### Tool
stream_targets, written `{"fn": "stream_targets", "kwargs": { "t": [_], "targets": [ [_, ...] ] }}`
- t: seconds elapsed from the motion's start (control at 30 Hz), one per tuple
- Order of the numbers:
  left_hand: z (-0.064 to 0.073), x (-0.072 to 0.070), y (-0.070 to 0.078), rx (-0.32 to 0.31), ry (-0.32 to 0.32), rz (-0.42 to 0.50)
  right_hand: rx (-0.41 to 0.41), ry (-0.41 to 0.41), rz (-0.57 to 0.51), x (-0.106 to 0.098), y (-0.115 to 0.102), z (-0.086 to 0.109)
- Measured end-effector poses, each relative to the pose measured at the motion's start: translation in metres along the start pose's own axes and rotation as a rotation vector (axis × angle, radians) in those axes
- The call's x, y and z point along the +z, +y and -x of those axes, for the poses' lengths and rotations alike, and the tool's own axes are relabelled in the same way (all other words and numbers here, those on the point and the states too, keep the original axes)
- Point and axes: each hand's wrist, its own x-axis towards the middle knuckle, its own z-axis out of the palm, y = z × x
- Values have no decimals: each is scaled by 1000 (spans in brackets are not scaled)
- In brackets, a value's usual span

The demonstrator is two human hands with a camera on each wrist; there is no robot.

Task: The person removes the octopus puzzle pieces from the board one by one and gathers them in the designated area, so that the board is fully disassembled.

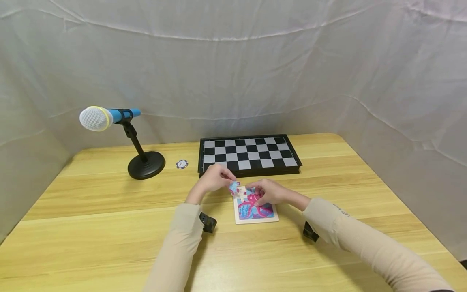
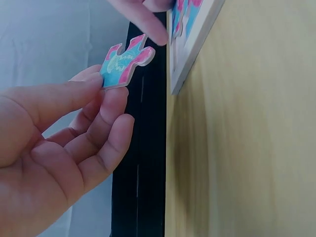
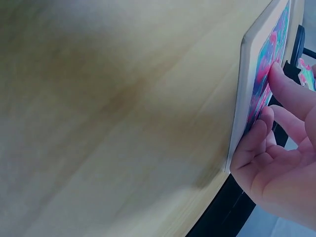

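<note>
Between thumb and fingertips my left hand (image 1: 215, 178) pinches a jigsaw piece (image 2: 123, 63), blue and pink with a pale yellow-green pattern. In the head view the piece overlaps the upper left corner of a framed jigsaw puzzle (image 1: 255, 210); the left wrist view shows it held up apart from the frame. A pink octopus on blue fills most of the puzzle, and pale bare backing (image 1: 241, 192) shows at its upper left. My right hand (image 1: 270, 191) rests on the puzzle's right side, thumb on the picture, one finger stretched toward the upper left.
Just behind the puzzle lies a black-and-white chessboard (image 1: 251, 152) in a black case. To the left are a poker chip (image 1: 181, 164) and a blue microphone (image 1: 116, 115) on a round black stand (image 1: 146, 164). White cloth (image 1: 233, 73) hangs beyond the wooden table (image 1: 91, 243).
</note>
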Motion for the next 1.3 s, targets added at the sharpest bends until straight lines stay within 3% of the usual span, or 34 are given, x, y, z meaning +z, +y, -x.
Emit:
{"fn": "stream_targets", "kwargs": {
  "t": [0.23,0.47,0.83,1.3],
  "targets": [
    [7,-9,-7,10,24,38,3,-11,-1,0,2,-2],
    [16,-20,-16,-17,42,80,9,-14,-9,1,2,-2],
    [30,-40,-34,3,66,110,3,-13,-25,1,3,-1],
    [51,-63,-60,-41,112,123,-14,-13,-10,0,2,-1]
  ]
}}
